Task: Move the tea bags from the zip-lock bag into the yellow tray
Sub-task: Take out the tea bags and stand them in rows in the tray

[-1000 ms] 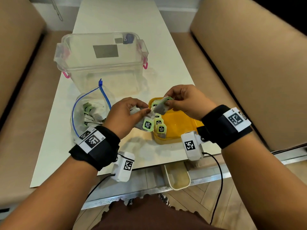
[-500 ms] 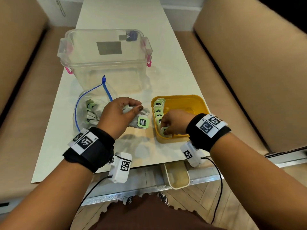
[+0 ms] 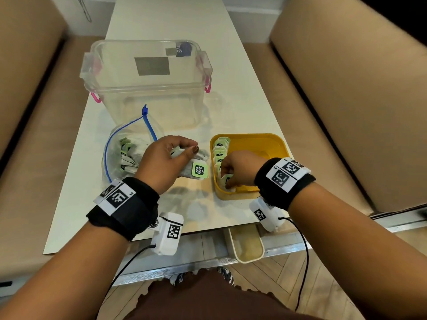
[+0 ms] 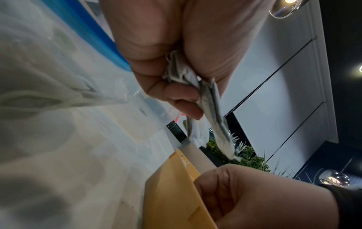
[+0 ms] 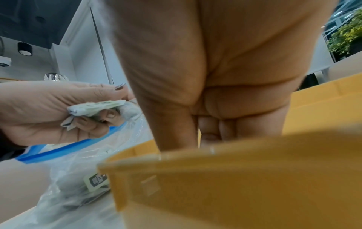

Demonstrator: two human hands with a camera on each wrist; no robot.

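Note:
My left hand point(image 3: 184, 151) hovers between the zip-lock bag point(image 3: 120, 158) and the yellow tray point(image 3: 278, 144), gripping a bundle of tea bags point(image 3: 196, 168) with a green tag showing. The left wrist view shows the bundle point(image 4: 207, 96) squeezed between thumb and curled fingers. My right hand point(image 3: 231, 175) reaches down into the tray's near left corner and pinches one tea bag point(image 3: 227, 181) by its tag. A row of tea bags point(image 3: 220, 148) stands along the tray's left wall. More tea bags point(image 3: 126, 144) lie inside the open zip-lock bag. In the right wrist view the tray wall point(image 5: 215, 186) hides my fingertips.
A clear plastic storage box point(image 3: 147, 93) with pink latches stands behind the bag and tray. The white table point(image 3: 231, 88) runs between two tan cushioned benches point(image 3: 346, 88). A small cream tray point(image 3: 247, 248) sits below the table's near edge.
A second ago both hands held tea bags together above the tray. My right hand has since gone down into the tray's near left corner with one; my left hand drew back left with the bundle.

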